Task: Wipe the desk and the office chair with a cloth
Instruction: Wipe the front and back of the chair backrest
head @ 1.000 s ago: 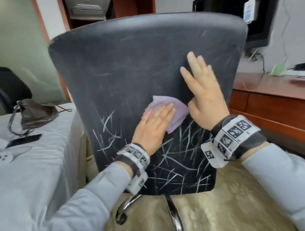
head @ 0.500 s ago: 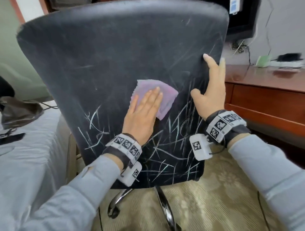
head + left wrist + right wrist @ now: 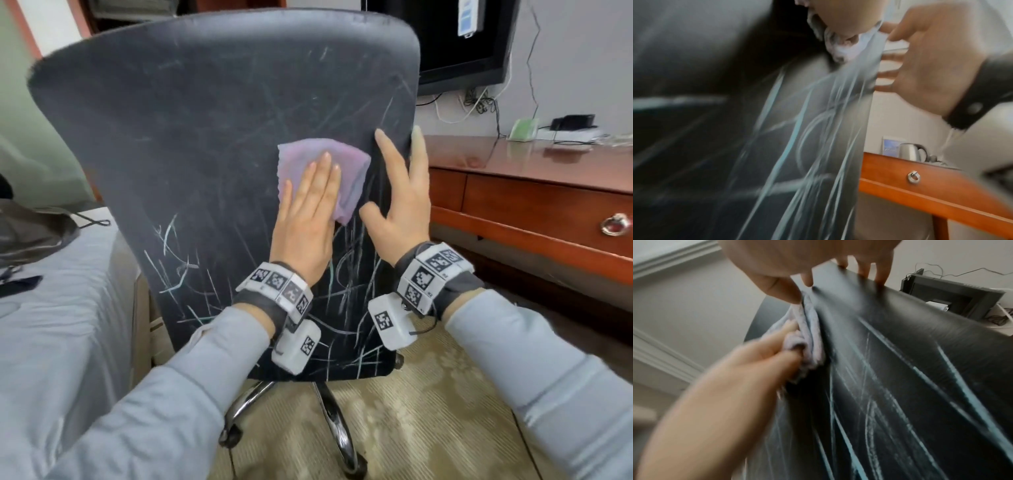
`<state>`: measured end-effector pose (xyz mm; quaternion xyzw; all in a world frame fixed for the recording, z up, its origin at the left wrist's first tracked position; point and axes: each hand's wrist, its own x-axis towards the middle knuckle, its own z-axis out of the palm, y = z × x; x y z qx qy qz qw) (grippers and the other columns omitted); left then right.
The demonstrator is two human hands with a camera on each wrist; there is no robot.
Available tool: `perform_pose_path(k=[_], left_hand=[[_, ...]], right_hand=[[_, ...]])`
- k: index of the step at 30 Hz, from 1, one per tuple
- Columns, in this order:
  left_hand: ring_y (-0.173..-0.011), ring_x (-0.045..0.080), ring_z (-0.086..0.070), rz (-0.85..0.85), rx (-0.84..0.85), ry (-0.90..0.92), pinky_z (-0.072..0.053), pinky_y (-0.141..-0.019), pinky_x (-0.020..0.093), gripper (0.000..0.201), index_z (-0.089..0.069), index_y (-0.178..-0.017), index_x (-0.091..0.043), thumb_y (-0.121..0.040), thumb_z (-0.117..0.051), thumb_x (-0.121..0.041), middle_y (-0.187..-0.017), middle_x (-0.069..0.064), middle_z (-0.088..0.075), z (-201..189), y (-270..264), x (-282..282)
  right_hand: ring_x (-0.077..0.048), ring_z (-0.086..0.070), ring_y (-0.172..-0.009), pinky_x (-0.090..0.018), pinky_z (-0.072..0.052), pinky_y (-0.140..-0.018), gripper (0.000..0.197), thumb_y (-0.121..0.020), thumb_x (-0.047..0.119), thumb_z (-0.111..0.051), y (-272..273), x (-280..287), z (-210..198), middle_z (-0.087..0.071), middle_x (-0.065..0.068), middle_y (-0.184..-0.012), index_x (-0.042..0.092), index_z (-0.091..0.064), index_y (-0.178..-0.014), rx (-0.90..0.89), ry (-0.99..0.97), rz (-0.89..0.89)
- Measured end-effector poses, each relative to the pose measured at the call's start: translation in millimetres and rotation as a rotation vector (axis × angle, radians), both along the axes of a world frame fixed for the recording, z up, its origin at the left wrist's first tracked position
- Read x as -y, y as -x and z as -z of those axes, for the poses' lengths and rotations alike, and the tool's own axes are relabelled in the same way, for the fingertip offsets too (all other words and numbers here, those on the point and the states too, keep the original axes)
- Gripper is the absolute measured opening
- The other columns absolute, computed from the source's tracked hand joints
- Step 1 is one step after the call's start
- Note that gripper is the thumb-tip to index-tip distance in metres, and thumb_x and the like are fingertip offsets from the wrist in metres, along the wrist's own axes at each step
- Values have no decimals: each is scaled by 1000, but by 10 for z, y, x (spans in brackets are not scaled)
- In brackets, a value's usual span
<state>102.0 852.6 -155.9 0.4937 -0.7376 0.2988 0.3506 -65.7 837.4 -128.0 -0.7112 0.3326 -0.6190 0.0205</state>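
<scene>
A patterned beige carpet (image 3: pixel 428 428) runs under a wooden desk (image 3: pixel 534 164) at the right of the head frame, with a dark screen (image 3: pixel 459 41) on the wall above it and a grey-covered bed (image 3: pixel 58 308) at the lower left. Filling the centre is the back of the office chair (image 3: pixel 205 154) — black, and streaked with pale chalk-like marks that are thickest in its lower half.

The left hand (image 3: pixel 308 219) lies flat, fingers straight, pressing a lilac cloth (image 3: pixel 346 171) against the backrest right of centre. The right hand (image 3: pixel 400 205) is spread, not grasping: its fingers reach to and over the right edge of the backrest, as the right wrist view shows, and its thumb sits just beside the cloth.

What could go wrong: the chair stands on a chrome wheeled base (image 3: pixel 329 418), so a hard push from the wiping hand may roll or swivel it away; the bracing hand is not closed round the edge and could slip off. The cloth is only pinned by a flat palm, not gripped — it may bunch or slide out mid-stroke. The heavy marks below look untouched, and a light pass would probably leave or smear them. Both wrist views are blurred.
</scene>
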Motion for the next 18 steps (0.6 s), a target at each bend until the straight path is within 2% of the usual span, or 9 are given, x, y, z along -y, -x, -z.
perform_pose_path(k=[2,4,5,7,10,12,14,16,18], left_hand=[[-155,15,4,-14,88,-47,-6,-126,47,83,-18,-160,-10,-87,-57,3,-167,3,-3,396,-144,-56],[-154,15,6,-73,218,-95,-7,-125,45,94,-16,-159,-11,-81,-65,5,-167,3,-3,823,-340,-177],[-155,17,1,-103,257,-100,-10,-124,47,95,-15,-159,-11,-80,-66,4,-167,5,-5,911,-422,-224],[-154,21,-10,-86,257,-66,-15,-124,50,90,-18,-158,-9,-81,-64,2,-167,7,-10,751,-439,-219],[-155,20,-9,53,76,70,-12,-125,52,72,-24,-158,-7,-90,-49,-2,-166,7,-12,30,-178,-113],[-154,16,-8,113,-44,159,-8,-125,51,66,-29,-156,-6,-93,-48,-3,-165,5,-15,-204,-10,-4],[-154,19,-14,141,-40,153,-9,-125,52,67,-33,-155,-6,-92,-54,-2,-164,8,-22,73,28,25],[-152,24,-23,110,94,95,-12,-124,52,70,-33,-154,-7,-89,-58,-1,-163,9,-25,619,-78,-14],[-151,25,-27,85,199,57,-14,-124,51,69,-33,-154,-9,-90,-56,-2,-164,7,-24,878,-256,-97]], right_hand=[[-22,-23,-149,-38,-24,-121,77,-76,16,-52,44,-45,-5,-21,-13,-162,21,-37,-152,34,39,-71],[-17,-44,-138,-41,-40,-112,71,-85,8,-54,131,-45,-10,-41,-5,-154,22,-35,-153,93,27,-156],[-14,-55,-127,-40,-48,-105,68,-90,10,-55,161,-41,-15,-51,-2,-146,27,-34,-153,134,-22,-193],[-9,-64,-113,-38,-53,-98,63,-95,17,-56,173,-10,-13,-61,3,-133,35,-34,-152,174,-97,-221],[-7,-67,-103,-32,-53,-97,56,-98,18,-54,122,38,24,-67,6,-121,31,-40,-150,179,-29,-171],[-9,-67,-95,-28,-53,-91,50,-99,13,-53,71,76,28,-69,3,-112,25,-45,-147,197,31,-160],[-11,-64,-85,-28,-53,-86,51,-98,8,-52,4,98,31,-69,1,-101,25,-46,-145,222,36,-160],[-10,-58,-80,-26,-51,-84,53,-95,3,-51,-59,105,39,-63,6,-98,23,-47,-144,244,65,-145],[-10,-55,-78,-23,-49,-82,53,-94,0,-51,-115,104,59,-58,9,-97,20,-48,-143,235,95,-147]])
